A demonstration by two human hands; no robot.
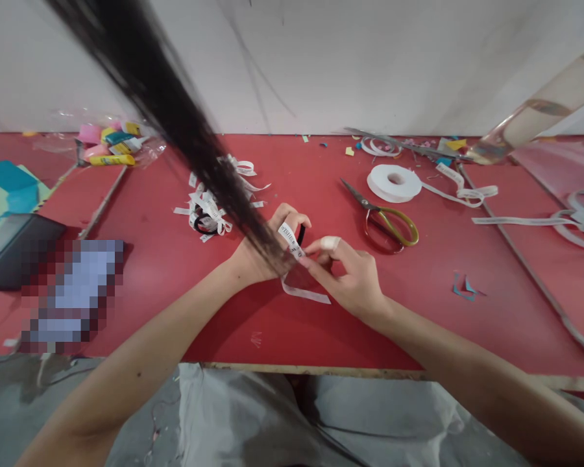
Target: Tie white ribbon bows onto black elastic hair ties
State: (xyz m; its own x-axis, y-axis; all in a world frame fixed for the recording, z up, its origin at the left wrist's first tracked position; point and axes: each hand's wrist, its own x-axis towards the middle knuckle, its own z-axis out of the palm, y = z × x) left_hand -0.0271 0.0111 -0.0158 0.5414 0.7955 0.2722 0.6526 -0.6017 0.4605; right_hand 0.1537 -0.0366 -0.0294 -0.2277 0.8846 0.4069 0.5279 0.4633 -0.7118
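Observation:
My left hand [267, 243] pinches a black hair tie [300, 233] together with a white printed ribbon [291, 238] wrapped over it. My right hand [348, 272], with a plaster on one fingertip, holds the same ribbon just to the right; the ribbon's loose tail [305, 293] trails down onto the red table [418, 298]. A dark lock of hair [175, 117] hangs in front of the camera and hides part of my left hand.
A pile of finished ribbon-tied hair ties [207, 211] lies beyond my left hand. Scissors [384, 217] and a white ribbon roll [394, 182] sit to the right, with loose ribbon strips [520, 220]. A bag of coloured items [109, 144] and a dark tablet [14, 250] lie left.

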